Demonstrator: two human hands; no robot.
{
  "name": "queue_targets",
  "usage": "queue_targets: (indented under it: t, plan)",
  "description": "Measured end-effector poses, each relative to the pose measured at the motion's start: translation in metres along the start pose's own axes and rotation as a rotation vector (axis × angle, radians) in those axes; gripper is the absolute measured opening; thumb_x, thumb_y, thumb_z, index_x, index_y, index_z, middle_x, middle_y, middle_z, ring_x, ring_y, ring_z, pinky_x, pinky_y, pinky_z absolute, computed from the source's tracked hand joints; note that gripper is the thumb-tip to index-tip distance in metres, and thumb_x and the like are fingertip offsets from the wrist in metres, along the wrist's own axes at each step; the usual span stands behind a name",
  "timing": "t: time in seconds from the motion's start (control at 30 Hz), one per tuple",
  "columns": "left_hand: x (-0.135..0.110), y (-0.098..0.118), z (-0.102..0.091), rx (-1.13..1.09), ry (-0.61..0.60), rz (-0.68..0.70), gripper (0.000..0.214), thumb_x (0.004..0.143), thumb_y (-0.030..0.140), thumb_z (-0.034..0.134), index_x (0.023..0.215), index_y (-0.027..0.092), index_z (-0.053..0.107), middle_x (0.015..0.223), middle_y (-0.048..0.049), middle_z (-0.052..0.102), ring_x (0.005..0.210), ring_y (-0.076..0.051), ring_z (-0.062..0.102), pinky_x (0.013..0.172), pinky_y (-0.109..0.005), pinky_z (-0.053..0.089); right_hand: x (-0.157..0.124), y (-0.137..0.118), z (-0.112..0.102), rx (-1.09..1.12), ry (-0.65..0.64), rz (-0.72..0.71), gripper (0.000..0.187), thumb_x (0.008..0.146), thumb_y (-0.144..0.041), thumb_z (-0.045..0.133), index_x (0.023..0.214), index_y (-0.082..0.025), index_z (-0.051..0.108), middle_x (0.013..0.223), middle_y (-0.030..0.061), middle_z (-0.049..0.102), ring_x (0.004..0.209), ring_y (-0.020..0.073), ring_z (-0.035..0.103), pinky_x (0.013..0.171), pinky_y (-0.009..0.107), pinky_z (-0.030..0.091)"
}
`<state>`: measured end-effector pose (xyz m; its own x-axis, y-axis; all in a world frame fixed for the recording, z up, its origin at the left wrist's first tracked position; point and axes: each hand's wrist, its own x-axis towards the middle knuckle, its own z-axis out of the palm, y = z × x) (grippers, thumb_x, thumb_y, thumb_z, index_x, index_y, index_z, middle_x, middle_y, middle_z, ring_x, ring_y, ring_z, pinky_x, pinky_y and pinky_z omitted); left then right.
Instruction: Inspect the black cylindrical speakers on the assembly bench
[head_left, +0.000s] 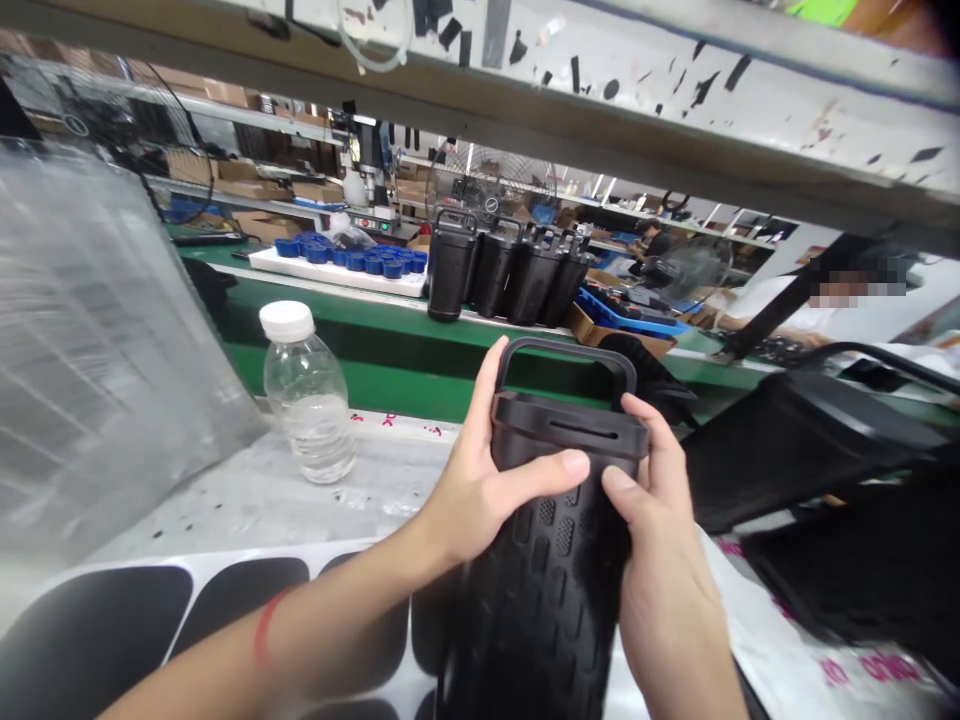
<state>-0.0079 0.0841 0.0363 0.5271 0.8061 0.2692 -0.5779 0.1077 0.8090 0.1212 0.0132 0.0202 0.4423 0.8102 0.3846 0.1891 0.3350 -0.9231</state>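
My left hand [487,485] and right hand [660,570] grip a black ribbed canister [540,590] near its top; four matching canisters [510,270] stand upright on the far green conveyor [337,385].

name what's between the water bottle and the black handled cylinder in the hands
In the head view, the left hand grips the black handled cylinder, with scuffed bench top between it and the water bottle.

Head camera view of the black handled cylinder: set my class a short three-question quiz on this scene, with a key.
1. True or false: the left hand and right hand both hold the black handled cylinder.
2. Fill in the colour: the band on the left forearm is ____.
3. Choose one: the cap on the plastic bottle is A white, B blue, C black.

Key: 1 true; 2 red; 3 A.
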Motion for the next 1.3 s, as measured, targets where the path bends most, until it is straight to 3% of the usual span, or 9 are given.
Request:
queue_targets:
  t: [0.1, 0.17, 0.3, 0.5, 0.63, 0.9, 1.07, 1.17, 1.3]
  plan:
    - [-0.001, 0.0, 0.0, -0.026, -0.009, -0.007, 0.106, 0.077, 0.022, 0.084, 0.158, 0.043, 0.02, 0.135, 0.003, 0.069, 0.131, -0.027, 0.063, 0.119, -0.045, 0.045, -0.004, 0.004, -0.001, 0.008, -0.028, -0.074, 0.054, 0.094, -0.032, 0.062, 0.145, -0.04, 0.047, 0.143, -0.0024, 0.053, 0.127, 0.0233, 0.056, 0.096, 0.03, 0.055]
    - [-0.002, 0.0, 0.001, -0.035, -0.014, -0.014, 0.105, 0.076, 0.022, 0.084, 0.157, 0.043, 0.021, 0.131, 0.0035, 0.071, 0.129, -0.027, 0.064, 0.117, -0.045, 0.047, -0.008, -0.003, 0.004, 0.059, -0.011, -0.026, 0.054, 0.095, -0.035, 0.064, 0.146, -0.038, 0.044, 0.142, -0.0007, 0.054, 0.126, 0.0229, 0.058, 0.098, 0.031, 0.055]
    - [-0.002, -0.001, 0.001, -0.027, -0.013, -0.006, 0.104, 0.077, 0.022, 0.084, 0.157, 0.043, 0.022, 0.13, 0.0034, 0.071, 0.128, -0.027, 0.064, 0.117, -0.045, 0.047, -0.018, -0.031, 0.023, 0.034, 0.078, 0.102, 0.047, 0.099, -0.035, 0.056, 0.144, -0.033, 0.041, 0.146, 0.0006, 0.048, 0.133, 0.0225, 0.048, 0.114, 0.038, 0.04]
    - [-0.003, -0.002, 0.0, -0.053, -0.053, -0.004, 0.102, 0.077, 0.021, 0.084, 0.156, 0.044, 0.024, 0.135, 0.0041, 0.069, 0.13, -0.024, 0.063, 0.115, -0.039, 0.049, -0.024, -0.041, 0.031, 0.04, 0.128, 0.111, 0.044, 0.101, -0.029, 0.053, 0.143, -0.032, 0.041, 0.144, 0.0024, 0.047, 0.13, 0.0256, 0.048, 0.112, 0.044, 0.032]
    - [-0.004, -0.002, 0.0, -0.056, -0.059, -0.017, 0.103, 0.077, 0.022, 0.085, 0.156, 0.045, 0.024, 0.132, 0.0033, 0.07, 0.126, -0.024, 0.065, 0.111, -0.039, 0.051, -0.024, -0.037, 0.029, -0.019, 0.082, 0.009, 0.045, 0.1, -0.021, 0.046, 0.144, -0.026, 0.037, 0.146, 0.0071, 0.045, 0.128, 0.026, 0.05, 0.108, 0.042, 0.036]
    - [-0.004, -0.003, 0.001, -0.08, -0.081, -0.023, 0.102, 0.076, 0.022, 0.084, 0.156, 0.045, 0.024, 0.129, 0.002, 0.07, 0.125, -0.027, 0.066, 0.11, -0.042, 0.052, -0.023, -0.036, 0.025, -0.09, 0.074, -0.018, 0.053, 0.094, -0.023, 0.049, 0.144, -0.019, 0.033, 0.141, 0.0117, 0.048, 0.119, 0.025, 0.058, 0.1, 0.037, 0.045]
    - [-0.001, -0.002, -0.001, -0.044, -0.045, -0.025, 0.105, 0.076, 0.021, 0.084, 0.158, 0.041, 0.022, 0.128, 0.0018, 0.069, 0.127, -0.026, 0.064, 0.114, -0.041, 0.048, -0.017, -0.029, 0.024, -0.228, 0.181, 0.006, 0.045, 0.104, -0.047, 0.05, 0.143, -0.026, 0.046, 0.141, 0.0025, 0.052, 0.129, 0.0223, 0.052, 0.104, 0.03, 0.046]
    - [0.006, -0.004, -0.006, 0.0, -0.021, 0.057, 0.099, 0.076, 0.021, 0.083, 0.157, 0.034, 0.027, 0.134, 0.001, 0.067, 0.13, -0.025, 0.061, 0.115, -0.037, 0.047, -0.007, -0.014, 0.019, -0.255, 0.158, -0.039, 0.044, 0.105, -0.054, 0.052, 0.145, -0.036, 0.051, 0.142, -0.0067, 0.053, 0.134, 0.015, 0.049, 0.103, 0.019, 0.046]
    - [0.021, -0.011, -0.02, 0.018, 0.037, 0.087, 0.093, 0.075, 0.024, 0.083, 0.154, 0.027, 0.033, 0.143, -0.0019, 0.06, 0.137, -0.026, 0.054, 0.118, -0.035, 0.041, -0.019, 0.013, 0.012, -0.26, -0.009, -0.042, 0.071, 0.104, -0.059, 0.058, 0.162, -0.04, 0.023, 0.162, -0.0101, 0.023, 0.15, 0.0132, 0.024, 0.121, 0.023, 0.03]
